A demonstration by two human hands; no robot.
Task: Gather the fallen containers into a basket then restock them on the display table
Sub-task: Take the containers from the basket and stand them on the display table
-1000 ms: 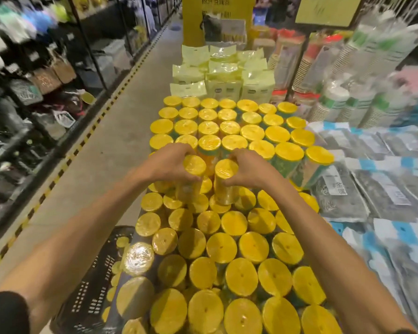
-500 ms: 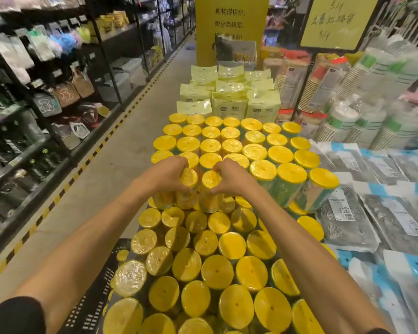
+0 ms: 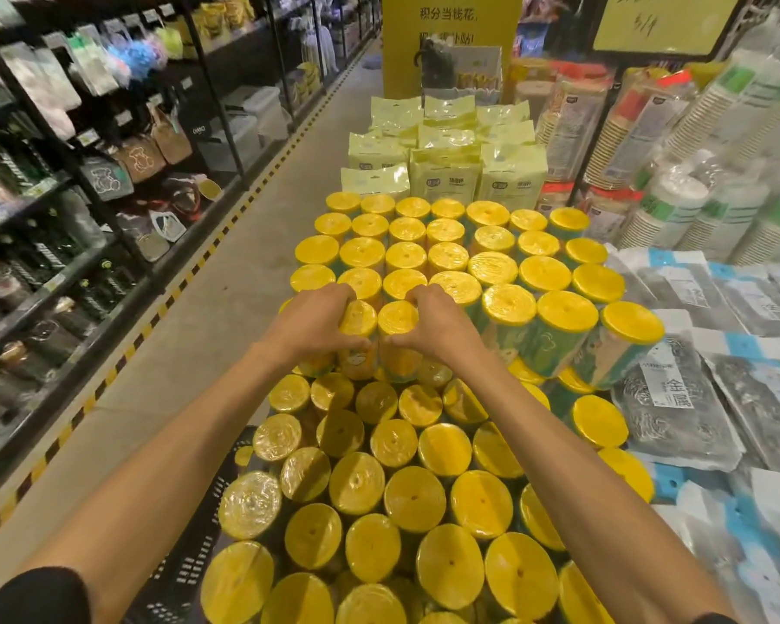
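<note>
Several yellow-lidded containers wrapped in clear film cover the display table in two tiers. My left hand [image 3: 317, 324] grips one container [image 3: 357, 324] at the front edge of the raised far tier. Right beside it my right hand [image 3: 437, 328] grips a second container [image 3: 398, 321]. The two stand upright and touch each other, set against the far rows [image 3: 446, 258]. Below my arms the lower tier of containers [image 3: 392, 488] fills the near part of the table. A black basket [image 3: 190, 551] stands low at the left, partly hidden by my left arm.
Pale yellow packs [image 3: 442, 173] stand behind the containers. Grey and blue flat packets [image 3: 739, 380] lie to the right, and stacked paper cups [image 3: 717, 186] rise behind them. A grey aisle floor [image 3: 208, 317] and dark shelving [image 3: 64, 182] run along the left.
Both hands have carried their two containers forward and set them down against the raised far rows. The camera view has tilted up a little.
</note>
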